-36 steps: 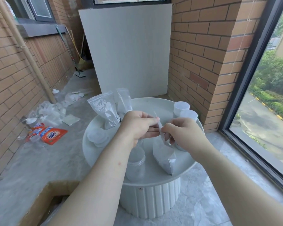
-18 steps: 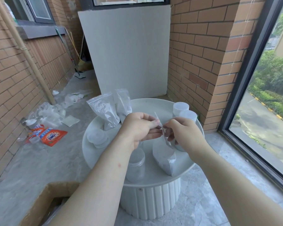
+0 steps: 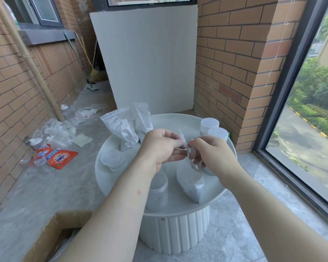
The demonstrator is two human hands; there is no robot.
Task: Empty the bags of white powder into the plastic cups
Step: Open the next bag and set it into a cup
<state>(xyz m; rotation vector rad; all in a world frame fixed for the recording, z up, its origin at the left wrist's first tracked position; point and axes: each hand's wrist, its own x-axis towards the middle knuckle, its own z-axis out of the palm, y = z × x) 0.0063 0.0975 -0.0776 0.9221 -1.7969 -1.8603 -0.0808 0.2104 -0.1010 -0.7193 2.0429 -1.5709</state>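
A clear bag of white powder stands on the round white table. My left hand and my right hand both pinch its top edge from either side. A clear plastic cup stands open just left of the bag, partly behind my left forearm. Two more powder bags lean upright at the table's back left. Two white-topped cups stand at the back right. Cup lids lie stacked at the table's left.
A cardboard box sits open on the floor at the near left. An orange detergent packet and loose plastic litter lie by the left brick wall. A brick pillar and a large window stand close on the right.
Both hands stay pinched on the bag's top; the fingers have shifted slightly along the strip. The bag and cups have not moved.
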